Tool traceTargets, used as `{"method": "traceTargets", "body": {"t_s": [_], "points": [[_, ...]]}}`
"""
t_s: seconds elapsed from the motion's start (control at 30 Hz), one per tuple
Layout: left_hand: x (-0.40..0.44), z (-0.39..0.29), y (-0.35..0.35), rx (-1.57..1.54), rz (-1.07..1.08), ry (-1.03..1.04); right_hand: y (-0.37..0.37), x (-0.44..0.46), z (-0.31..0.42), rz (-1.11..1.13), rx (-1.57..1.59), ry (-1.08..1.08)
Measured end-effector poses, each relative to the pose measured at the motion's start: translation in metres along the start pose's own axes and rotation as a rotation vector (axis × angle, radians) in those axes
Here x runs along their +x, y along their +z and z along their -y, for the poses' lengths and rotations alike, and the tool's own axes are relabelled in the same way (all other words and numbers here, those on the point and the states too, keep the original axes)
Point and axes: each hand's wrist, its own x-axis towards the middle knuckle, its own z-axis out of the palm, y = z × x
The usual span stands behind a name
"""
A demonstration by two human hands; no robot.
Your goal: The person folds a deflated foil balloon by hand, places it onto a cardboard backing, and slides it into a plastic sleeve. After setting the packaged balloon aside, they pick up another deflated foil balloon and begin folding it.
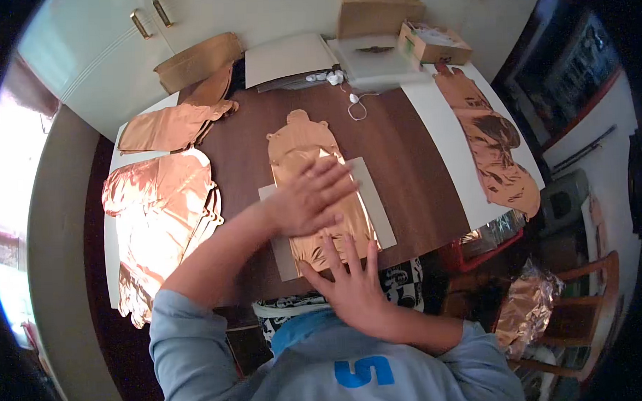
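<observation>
A flat copper-coloured foil balloon, shaped rather like a bottle with small tabs, lies on a pale board in the middle of the brown table. Over its middle is my left hand, slightly blurred, with fingers stretched toward the right; whether it touches the foil I cannot tell. My right hand lies at the near end of the balloon, fingers spread over its lower edge. Neither hand grips anything. Both hands and my left forearm hide parts of the foil and board.
Stacks of copper foil balloons cover the table's left side. More foil pieces lie on a white sheet at right. Behind stand cardboard pieces, a small box and a white cord. A wooden chair holds wrapped foil.
</observation>
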Motion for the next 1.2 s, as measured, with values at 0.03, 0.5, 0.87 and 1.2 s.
{"method": "traceTargets", "body": {"t_s": [0.03, 0.5, 0.87, 1.2], "points": [[0.003, 0.012, -0.004, 0.045, 0.016, -0.027, 0.001, -0.002, 0.0, 0.006, -0.008, -0.001], [-0.016, -0.069, -0.036, -0.374, -0.387, -0.448, -0.029, 0.009, -0.006, 0.135, 0.063, -0.028], [-0.036, -0.128, 0.022, -0.107, -0.192, -0.532, -0.086, 0.051, -0.129, 0.051, 0.757, 0.268], [-0.041, -0.142, 0.02, 0.052, -0.155, -0.561, -0.062, 0.152, -0.175, 0.413, 0.273, 0.099]]}}
